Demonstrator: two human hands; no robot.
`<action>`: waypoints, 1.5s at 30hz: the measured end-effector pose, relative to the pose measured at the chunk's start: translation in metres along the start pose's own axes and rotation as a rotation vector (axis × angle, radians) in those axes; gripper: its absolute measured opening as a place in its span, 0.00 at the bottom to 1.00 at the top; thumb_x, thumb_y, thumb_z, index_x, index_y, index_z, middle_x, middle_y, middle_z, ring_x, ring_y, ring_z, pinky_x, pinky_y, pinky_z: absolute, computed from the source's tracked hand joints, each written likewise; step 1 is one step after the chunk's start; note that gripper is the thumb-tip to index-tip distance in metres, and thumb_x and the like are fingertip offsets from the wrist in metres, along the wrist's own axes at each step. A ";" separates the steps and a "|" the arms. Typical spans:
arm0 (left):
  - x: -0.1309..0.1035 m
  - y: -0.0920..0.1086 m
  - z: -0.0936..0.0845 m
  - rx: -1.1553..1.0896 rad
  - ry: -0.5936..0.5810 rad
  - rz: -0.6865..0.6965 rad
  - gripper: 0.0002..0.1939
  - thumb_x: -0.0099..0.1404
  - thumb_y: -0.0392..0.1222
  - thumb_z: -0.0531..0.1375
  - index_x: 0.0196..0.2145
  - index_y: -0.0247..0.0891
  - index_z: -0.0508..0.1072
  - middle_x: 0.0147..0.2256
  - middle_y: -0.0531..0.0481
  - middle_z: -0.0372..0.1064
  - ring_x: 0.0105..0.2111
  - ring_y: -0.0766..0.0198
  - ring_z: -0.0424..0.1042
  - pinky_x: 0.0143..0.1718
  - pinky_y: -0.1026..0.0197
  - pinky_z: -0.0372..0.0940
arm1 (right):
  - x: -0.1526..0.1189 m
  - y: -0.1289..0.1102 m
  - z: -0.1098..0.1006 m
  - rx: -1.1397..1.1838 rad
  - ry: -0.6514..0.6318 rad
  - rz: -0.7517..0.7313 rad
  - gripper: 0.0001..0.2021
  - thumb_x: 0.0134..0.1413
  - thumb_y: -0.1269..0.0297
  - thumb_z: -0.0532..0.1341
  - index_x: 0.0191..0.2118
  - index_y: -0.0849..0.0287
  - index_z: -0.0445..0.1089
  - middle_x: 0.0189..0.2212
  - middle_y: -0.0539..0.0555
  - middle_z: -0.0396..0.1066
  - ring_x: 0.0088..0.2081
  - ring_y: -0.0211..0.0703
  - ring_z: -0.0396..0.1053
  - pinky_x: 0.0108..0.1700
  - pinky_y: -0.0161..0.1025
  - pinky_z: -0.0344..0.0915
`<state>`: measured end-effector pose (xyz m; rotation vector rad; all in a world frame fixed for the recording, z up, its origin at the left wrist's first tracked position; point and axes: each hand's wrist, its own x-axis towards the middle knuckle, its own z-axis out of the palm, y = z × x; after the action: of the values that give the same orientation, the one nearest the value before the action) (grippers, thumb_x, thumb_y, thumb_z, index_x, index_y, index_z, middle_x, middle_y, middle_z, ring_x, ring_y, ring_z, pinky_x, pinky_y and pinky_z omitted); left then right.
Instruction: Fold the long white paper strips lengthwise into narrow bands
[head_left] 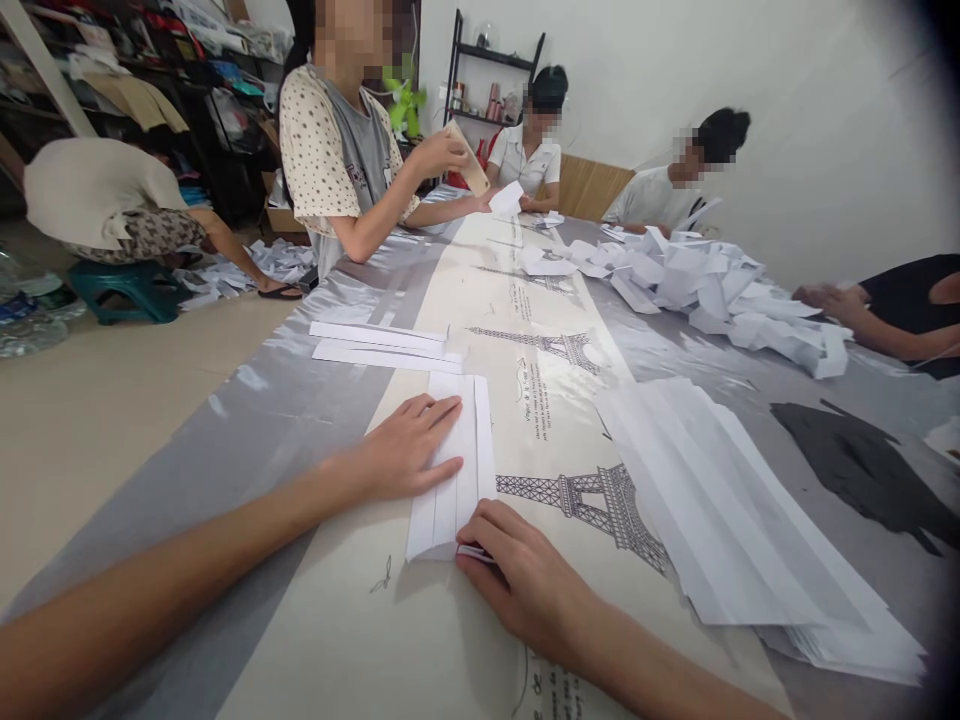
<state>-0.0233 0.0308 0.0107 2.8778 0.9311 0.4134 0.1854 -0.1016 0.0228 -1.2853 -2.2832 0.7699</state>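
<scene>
A white creased paper (pixel 466 440) lies lengthwise in front of me on the printed table cover (pixel 360 600). My left hand (pixel 409 445) rests on its left side with the fingers spread and pressed flat. At the near right corner, my right hand (pixel 517 560) pinches the paper's folded edge between thumb and curled fingers. Two narrow folded paper strips (pixel 379 345) lie just beyond the paper, to the left. On the right is a stack of large white sheets (pixel 735 520) with fold lines.
A heap of folded white papers (pixel 697 280) covers the far right of the table. Dark grey material (pixel 862 465) lies at the right. Several people sit or stand around; one stands at the far left edge holding a phone (pixel 469 160). A green stool (pixel 127 290) is on the floor.
</scene>
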 end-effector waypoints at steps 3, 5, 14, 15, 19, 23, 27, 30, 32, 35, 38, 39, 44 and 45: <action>0.000 -0.001 0.001 -0.001 0.001 -0.002 0.35 0.76 0.60 0.46 0.71 0.36 0.48 0.67 0.37 0.57 0.59 0.44 0.60 0.61 0.45 0.56 | 0.001 0.000 -0.003 0.034 -0.023 0.036 0.06 0.65 0.75 0.58 0.38 0.57 0.69 0.37 0.53 0.69 0.39 0.45 0.67 0.40 0.41 0.66; 0.000 -0.001 0.000 -0.005 -0.007 -0.008 0.35 0.76 0.59 0.47 0.71 0.35 0.49 0.67 0.37 0.57 0.59 0.44 0.60 0.61 0.46 0.56 | 0.002 0.000 -0.008 0.086 -0.049 0.060 0.06 0.65 0.74 0.60 0.37 0.57 0.71 0.36 0.51 0.70 0.38 0.43 0.68 0.40 0.40 0.66; 0.001 0.000 -0.001 0.010 -0.024 -0.011 0.35 0.76 0.59 0.48 0.70 0.34 0.51 0.67 0.37 0.55 0.60 0.44 0.59 0.62 0.46 0.56 | 0.007 0.000 -0.018 0.186 -0.056 0.128 0.05 0.62 0.74 0.61 0.36 0.55 0.69 0.34 0.49 0.72 0.37 0.42 0.69 0.40 0.40 0.64; 0.001 0.000 -0.001 0.012 -0.022 -0.010 0.34 0.76 0.59 0.48 0.70 0.34 0.50 0.67 0.37 0.55 0.60 0.44 0.59 0.62 0.45 0.56 | 0.008 0.001 -0.017 0.196 -0.052 0.144 0.05 0.61 0.73 0.62 0.38 0.55 0.68 0.34 0.48 0.72 0.36 0.41 0.69 0.39 0.39 0.64; 0.001 0.000 0.000 0.007 -0.010 -0.006 0.35 0.76 0.59 0.48 0.70 0.34 0.52 0.67 0.37 0.56 0.59 0.44 0.60 0.62 0.46 0.56 | 0.009 0.005 -0.016 0.236 -0.052 0.196 0.10 0.59 0.72 0.65 0.41 0.53 0.64 0.33 0.46 0.72 0.34 0.40 0.68 0.34 0.37 0.62; 0.001 -0.001 0.000 0.010 -0.008 0.000 0.35 0.76 0.60 0.47 0.69 0.32 0.53 0.67 0.35 0.57 0.59 0.44 0.60 0.61 0.46 0.56 | 0.010 0.004 -0.018 0.255 -0.055 0.232 0.10 0.58 0.70 0.65 0.41 0.52 0.64 0.34 0.46 0.71 0.36 0.40 0.66 0.35 0.37 0.61; 0.001 -0.001 0.000 0.025 -0.007 0.004 0.35 0.76 0.59 0.47 0.69 0.30 0.53 0.67 0.34 0.56 0.60 0.44 0.60 0.61 0.46 0.56 | 0.012 0.002 -0.018 0.269 -0.044 0.271 0.11 0.56 0.69 0.66 0.40 0.53 0.64 0.34 0.46 0.69 0.35 0.40 0.65 0.35 0.37 0.60; 0.000 0.000 0.000 0.047 -0.015 0.000 0.35 0.76 0.58 0.48 0.69 0.29 0.53 0.67 0.34 0.56 0.60 0.44 0.60 0.62 0.46 0.56 | 0.013 0.002 -0.019 0.280 -0.030 0.291 0.12 0.54 0.70 0.67 0.39 0.53 0.63 0.34 0.46 0.68 0.35 0.40 0.64 0.35 0.38 0.60; 0.001 0.001 0.000 0.064 -0.003 0.013 0.34 0.76 0.57 0.49 0.69 0.30 0.53 0.68 0.34 0.54 0.60 0.44 0.60 0.62 0.45 0.56 | 0.014 0.002 -0.019 0.288 -0.024 0.300 0.13 0.53 0.70 0.67 0.39 0.53 0.63 0.34 0.46 0.67 0.34 0.40 0.63 0.35 0.38 0.60; 0.002 0.005 -0.002 0.114 0.072 0.066 0.32 0.75 0.53 0.52 0.68 0.30 0.56 0.69 0.33 0.51 0.63 0.42 0.59 0.64 0.43 0.55 | 0.014 0.004 -0.019 0.296 -0.011 0.319 0.15 0.51 0.69 0.69 0.40 0.52 0.63 0.34 0.46 0.66 0.33 0.40 0.62 0.34 0.38 0.60; 0.004 0.012 -0.005 0.203 0.165 0.146 0.28 0.74 0.47 0.54 0.65 0.29 0.61 0.67 0.31 0.54 0.65 0.41 0.57 0.67 0.38 0.50 | 0.014 0.005 -0.018 0.303 -0.001 0.333 0.17 0.50 0.68 0.69 0.41 0.52 0.62 0.33 0.45 0.64 0.31 0.39 0.61 0.34 0.38 0.60; 0.004 0.015 -0.006 0.230 0.187 0.172 0.26 0.74 0.45 0.55 0.64 0.29 0.62 0.66 0.31 0.56 0.65 0.42 0.57 0.69 0.38 0.48 | 0.014 0.006 -0.018 0.305 0.000 0.334 0.17 0.50 0.68 0.69 0.41 0.52 0.61 0.32 0.44 0.64 0.31 0.39 0.61 0.34 0.38 0.60; 0.003 0.025 -0.008 0.189 0.301 0.258 0.18 0.72 0.31 0.53 0.58 0.32 0.67 0.59 0.36 0.66 0.61 0.50 0.64 0.68 0.40 0.52 | 0.015 0.009 -0.017 0.311 0.007 0.331 0.18 0.49 0.69 0.69 0.41 0.52 0.60 0.31 0.43 0.63 0.29 0.38 0.60 0.34 0.38 0.59; 0.001 0.025 -0.010 0.115 0.320 0.267 0.16 0.72 0.31 0.53 0.56 0.32 0.68 0.57 0.36 0.68 0.59 0.50 0.66 0.66 0.42 0.56 | 0.015 0.009 -0.017 0.311 0.009 0.328 0.18 0.48 0.70 0.69 0.41 0.52 0.60 0.31 0.43 0.63 0.29 0.38 0.60 0.34 0.38 0.59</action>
<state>-0.0107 0.0109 0.0246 3.1102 0.6201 0.8927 0.1937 -0.0801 0.0311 -1.5189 -1.8706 1.1740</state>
